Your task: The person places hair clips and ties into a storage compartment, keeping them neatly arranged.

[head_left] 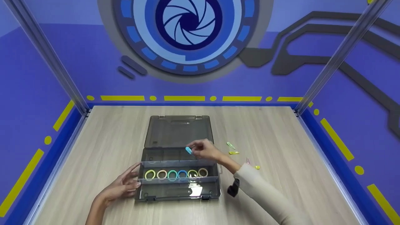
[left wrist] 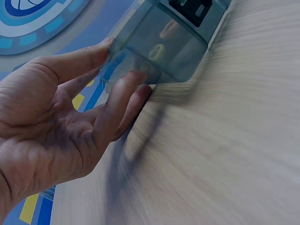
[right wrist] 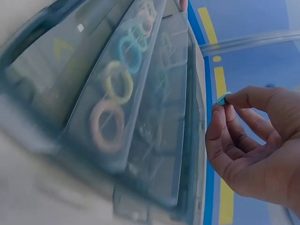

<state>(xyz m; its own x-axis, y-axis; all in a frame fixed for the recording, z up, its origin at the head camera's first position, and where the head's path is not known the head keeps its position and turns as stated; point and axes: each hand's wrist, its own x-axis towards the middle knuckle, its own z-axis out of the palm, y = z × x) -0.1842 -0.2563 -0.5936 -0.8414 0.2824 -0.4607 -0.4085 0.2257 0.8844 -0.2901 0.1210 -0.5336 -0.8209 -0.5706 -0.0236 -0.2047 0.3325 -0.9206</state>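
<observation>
A grey see-through plastic organizer box (head_left: 179,198) lies on the table with its lid (head_left: 179,131) folded open to the back. In its middle compartment several coloured hair ties, among them a teal one (head_left: 172,175), stand in a row. My right hand (head_left: 204,149) pinches a light-blue snap hair clip (head_left: 188,150) between thumb and fingertips above the back compartment. In the right wrist view only a small end of the clip (right wrist: 224,99) shows. My left hand (head_left: 120,187) rests its fingertips on the box's left side, fingers spread and loosely bent.
Right of the box lie a green hair clip (head_left: 231,145), a yellow one (head_left: 233,152), a pink one (head_left: 248,161) and a small yellow piece (head_left: 257,167). Blue panels with metal posts (head_left: 340,59) border the wooden table (head_left: 106,134).
</observation>
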